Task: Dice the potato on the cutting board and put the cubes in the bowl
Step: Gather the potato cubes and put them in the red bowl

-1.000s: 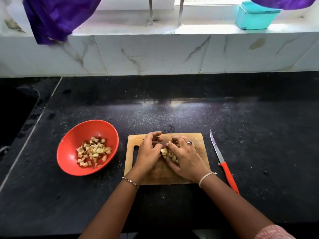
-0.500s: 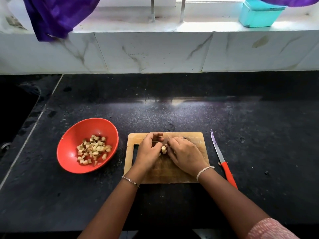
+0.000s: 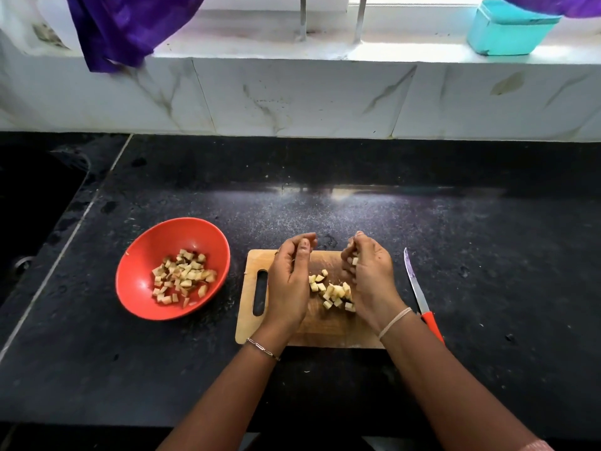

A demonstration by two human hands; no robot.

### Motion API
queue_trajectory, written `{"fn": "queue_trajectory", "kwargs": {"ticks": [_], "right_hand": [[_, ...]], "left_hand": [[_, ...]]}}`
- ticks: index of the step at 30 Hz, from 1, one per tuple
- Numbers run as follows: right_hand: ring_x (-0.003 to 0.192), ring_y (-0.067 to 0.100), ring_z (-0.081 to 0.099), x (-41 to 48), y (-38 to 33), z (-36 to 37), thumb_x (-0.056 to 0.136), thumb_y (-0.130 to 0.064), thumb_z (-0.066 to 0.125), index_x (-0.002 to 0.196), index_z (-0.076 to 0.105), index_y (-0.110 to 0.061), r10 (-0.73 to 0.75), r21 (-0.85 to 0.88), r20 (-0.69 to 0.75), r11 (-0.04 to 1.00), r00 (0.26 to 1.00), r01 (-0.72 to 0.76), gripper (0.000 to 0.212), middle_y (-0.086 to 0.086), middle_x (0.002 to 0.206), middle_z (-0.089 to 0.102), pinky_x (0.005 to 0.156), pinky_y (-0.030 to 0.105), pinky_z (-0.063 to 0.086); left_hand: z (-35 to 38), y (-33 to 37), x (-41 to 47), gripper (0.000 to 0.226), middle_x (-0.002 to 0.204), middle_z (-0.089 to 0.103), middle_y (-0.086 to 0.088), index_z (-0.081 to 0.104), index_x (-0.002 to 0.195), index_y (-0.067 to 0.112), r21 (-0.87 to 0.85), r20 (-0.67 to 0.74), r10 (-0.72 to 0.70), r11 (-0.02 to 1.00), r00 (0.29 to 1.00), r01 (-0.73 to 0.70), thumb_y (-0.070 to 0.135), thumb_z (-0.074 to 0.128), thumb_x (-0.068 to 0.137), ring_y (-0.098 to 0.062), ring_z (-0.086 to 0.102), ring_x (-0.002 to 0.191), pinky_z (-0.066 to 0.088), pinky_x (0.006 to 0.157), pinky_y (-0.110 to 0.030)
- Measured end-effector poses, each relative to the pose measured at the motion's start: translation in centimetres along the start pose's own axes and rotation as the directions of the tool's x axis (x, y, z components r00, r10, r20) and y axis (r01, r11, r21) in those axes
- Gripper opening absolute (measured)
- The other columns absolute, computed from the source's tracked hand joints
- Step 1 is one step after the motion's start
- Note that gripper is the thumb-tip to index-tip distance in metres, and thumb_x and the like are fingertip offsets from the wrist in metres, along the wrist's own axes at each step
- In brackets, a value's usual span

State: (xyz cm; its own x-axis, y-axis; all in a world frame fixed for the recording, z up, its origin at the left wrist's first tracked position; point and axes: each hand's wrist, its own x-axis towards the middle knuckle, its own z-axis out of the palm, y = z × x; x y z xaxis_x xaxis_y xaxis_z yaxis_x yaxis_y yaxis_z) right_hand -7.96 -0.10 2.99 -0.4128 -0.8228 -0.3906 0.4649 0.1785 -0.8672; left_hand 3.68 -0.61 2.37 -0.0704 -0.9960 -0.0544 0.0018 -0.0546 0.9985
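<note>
A small heap of pale potato cubes [image 3: 335,292] lies on the wooden cutting board [image 3: 325,330], between my two hands. My left hand [image 3: 289,281] stands on its edge at the left of the heap, fingers loosely curled, with nothing seen in it. On the right of the heap, my right hand [image 3: 370,278] is cupped, and a cube or two shows in its curled fingers. The red bowl [image 3: 136,288] sits left of the board on the black counter and holds several diced potato pieces [image 3: 182,276].
A knife with a red handle [image 3: 419,294] lies on the counter just right of the board, blade pointing away. A dark sink [image 3: 29,196] is at the far left. A teal box [image 3: 510,30] and purple cloth [image 3: 130,24] are on the window ledge.
My hands were pressed together over the cubes; now they have parted, and the heap lies uncovered between them. The bowl and knife have not moved.
</note>
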Motion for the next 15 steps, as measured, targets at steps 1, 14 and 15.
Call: {"fn": "queue_trajectory", "kwargs": {"ticks": [1,14,15], "right_hand": [[0.04,0.005,0.034,-0.2,-0.4,0.6,0.101,-0.022,0.044,0.069,0.048,-0.015,0.085,0.119,0.026,0.989,0.996,-0.088,0.032,-0.003,0.052,0.042,0.034,0.016,0.027],[0.036,0.005,0.04,-3.1,-0.4,12.8,0.082,-0.019,0.044,0.07,0.055,-0.01,0.459,0.373,0.464,0.675,0.758,-0.637,0.018,-0.002,0.055,0.047,0.035,0.011,0.031],[0.038,0.006,0.04,-3.3,0.2,14.1,0.077,-0.018,0.046,0.07,0.055,-0.01,0.462,0.348,0.497,0.669,0.735,-0.656,0.014,-0.001,0.057,0.047,0.037,0.012,0.033]], "left_hand": [[0.4,0.5,-0.2,0.032,0.115,0.066,0.003,0.061,0.117,0.018,-0.056,0.002,0.007,0.998,1.0,-0.007,0.035,0.042,0.098,-0.006,0.06,0.111,0.047,0.097,-0.023],[-4.0,5.7,2.3,0.05,0.118,0.066,0.003,0.056,0.125,0.018,-0.362,-0.426,-0.127,0.931,0.896,-0.04,0.05,0.031,0.096,-0.01,0.062,0.107,0.049,0.091,-0.026],[-5.3,5.7,2.8,0.046,0.117,0.066,0.003,0.054,0.125,0.019,-0.375,-0.456,-0.155,0.927,0.876,-0.031,0.047,0.029,0.099,-0.011,0.062,0.107,0.048,0.091,-0.026]]}}
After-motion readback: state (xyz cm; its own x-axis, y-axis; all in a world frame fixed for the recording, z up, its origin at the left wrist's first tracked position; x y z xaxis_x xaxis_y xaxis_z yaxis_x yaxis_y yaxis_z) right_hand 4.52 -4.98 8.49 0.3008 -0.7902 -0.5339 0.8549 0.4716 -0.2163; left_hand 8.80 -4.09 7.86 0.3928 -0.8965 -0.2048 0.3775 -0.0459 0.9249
